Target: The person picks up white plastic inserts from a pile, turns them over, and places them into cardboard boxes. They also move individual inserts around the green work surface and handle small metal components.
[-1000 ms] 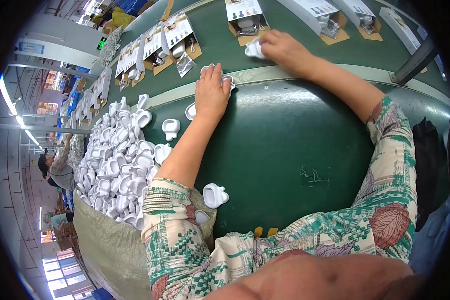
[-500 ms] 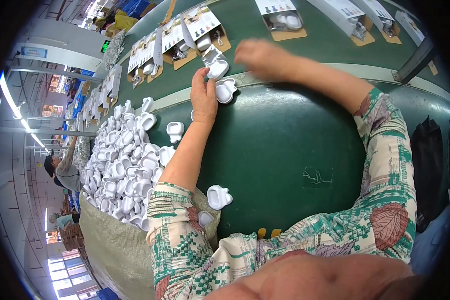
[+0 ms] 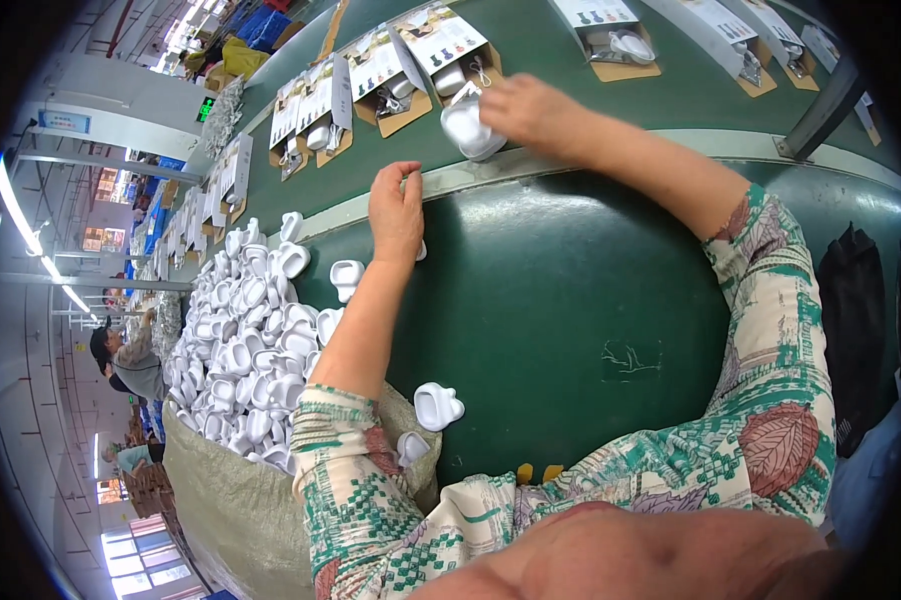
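Note:
My right hand (image 3: 528, 112) reaches over the far edge of the green table, its fingers closed on the rim of a white plastic shell (image 3: 470, 133). The shell has a hollow, rounded shape and sits in front of an open carton (image 3: 448, 45) that holds white parts and a cable. My left hand (image 3: 397, 212) hovers over the table to the left, holding nothing, with its fingers stretched forward. Part of another white shell shows beside its wrist, mostly hidden. A single white shell (image 3: 347, 278) lies left of that forearm, and one more (image 3: 438, 406) rests near my left elbow.
A big heap of white shells (image 3: 255, 350) spills from a woven sack (image 3: 220, 500) at the left. Several open cartons line the green belt (image 3: 530, 40) beyond a pale metal rail (image 3: 660, 145). A dark post (image 3: 825, 110) rises at the far right. Another person (image 3: 135, 355) stands far left.
The cartons on the belt have shifted right. My right hand has come down onto the white shell, while my left hand has let go of the shells and drawn back slightly.

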`<state>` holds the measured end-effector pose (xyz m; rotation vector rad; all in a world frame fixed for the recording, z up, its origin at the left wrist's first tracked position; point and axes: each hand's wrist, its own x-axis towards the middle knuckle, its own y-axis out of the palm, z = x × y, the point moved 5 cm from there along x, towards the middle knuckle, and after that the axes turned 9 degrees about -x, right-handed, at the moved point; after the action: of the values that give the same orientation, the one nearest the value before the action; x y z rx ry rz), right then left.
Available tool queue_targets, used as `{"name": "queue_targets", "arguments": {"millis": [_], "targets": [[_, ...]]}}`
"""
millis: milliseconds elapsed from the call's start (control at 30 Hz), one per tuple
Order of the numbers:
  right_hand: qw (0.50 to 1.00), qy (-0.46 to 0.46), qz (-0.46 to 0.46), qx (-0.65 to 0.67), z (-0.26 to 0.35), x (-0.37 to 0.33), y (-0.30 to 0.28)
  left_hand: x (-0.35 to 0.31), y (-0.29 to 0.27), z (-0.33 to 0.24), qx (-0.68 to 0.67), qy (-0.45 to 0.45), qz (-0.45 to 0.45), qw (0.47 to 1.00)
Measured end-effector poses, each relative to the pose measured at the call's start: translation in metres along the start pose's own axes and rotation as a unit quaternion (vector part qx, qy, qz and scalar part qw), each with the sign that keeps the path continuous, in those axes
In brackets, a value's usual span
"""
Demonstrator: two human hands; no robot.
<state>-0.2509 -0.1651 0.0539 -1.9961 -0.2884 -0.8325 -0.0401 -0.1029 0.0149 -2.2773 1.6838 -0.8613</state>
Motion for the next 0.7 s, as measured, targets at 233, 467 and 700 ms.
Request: {"name": "queue_targets", "arguments": {"millis": [233, 467, 700], "targets": [[0.972, 0.113, 0.150, -0.141, -0.069, -0.009, 0.043, -0.070, -0.025, -0.056, 0.301, 0.173, 0.172, 0.922], [0.983, 0.160, 0.035, -0.084, -0.068, -0.018, 0.024, -0.075, -0.034, -0.038, 0.303, 0.213, 0.203, 0.906], [0.983, 0.076, 0.155, 0.066, -0.014, -0.040, -0.006, 0.012, -0.021, -0.048, 0.329, 0.273, 0.085, 0.900]]}}
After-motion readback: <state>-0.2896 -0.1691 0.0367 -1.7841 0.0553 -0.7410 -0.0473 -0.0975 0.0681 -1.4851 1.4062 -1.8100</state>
